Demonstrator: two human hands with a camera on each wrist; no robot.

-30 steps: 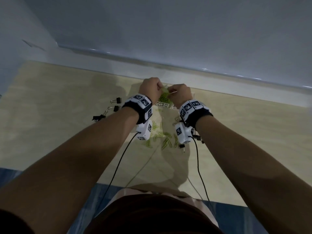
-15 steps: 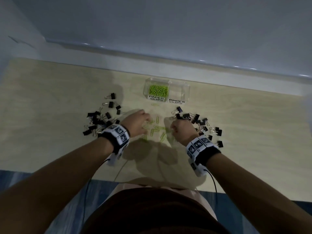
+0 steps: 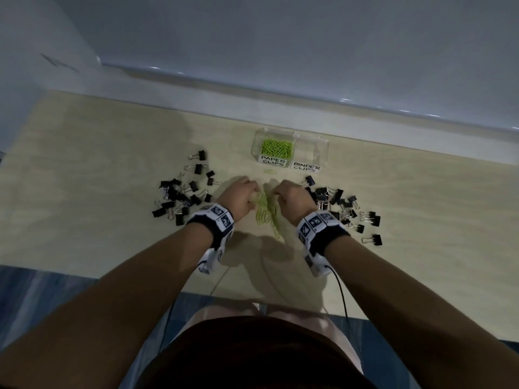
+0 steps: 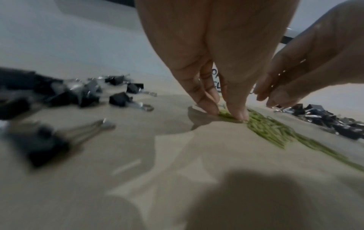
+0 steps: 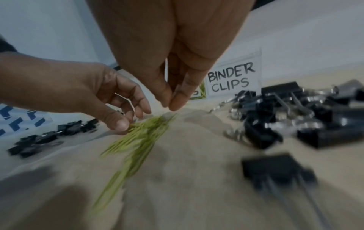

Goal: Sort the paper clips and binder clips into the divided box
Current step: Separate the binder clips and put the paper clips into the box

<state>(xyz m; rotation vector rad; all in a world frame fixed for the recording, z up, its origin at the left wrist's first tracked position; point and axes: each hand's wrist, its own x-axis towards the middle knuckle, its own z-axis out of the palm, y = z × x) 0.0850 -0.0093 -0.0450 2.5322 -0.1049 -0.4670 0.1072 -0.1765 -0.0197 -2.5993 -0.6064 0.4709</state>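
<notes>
Gathering the loose green paper clips (image 3: 266, 210) is the step I judge to be in hand. They lie in a thin heap on the counter (image 3: 112, 234), on the near side of the divided box (image 3: 311, 147), with the heap's long axis running from the box back toward me. My left hand (image 3: 238, 198) sits on the heap's left edge; in the left wrist view its fingertips (image 4: 239, 114) press down onto the clips at the heap's box-side end, thumb and fingers drawn together round a few of them. My right hand (image 3: 292, 199) sits on the heap's right edge, thumb and forefinger tips closed together just above the box-side tip of the heap; whether that grip has a clip in it I cannot tell, the view is too blurred. Both hands are about equally near. The box's left compartment, labelled for paper clips, already has a green pile; the right one, labelled for binder clips, looks empty. Black binder clips (image 3: 182, 197) lie scattered left and right of the heap. One stray paper clip (image 3: 270, 171) lies just in front of the box.
</notes>
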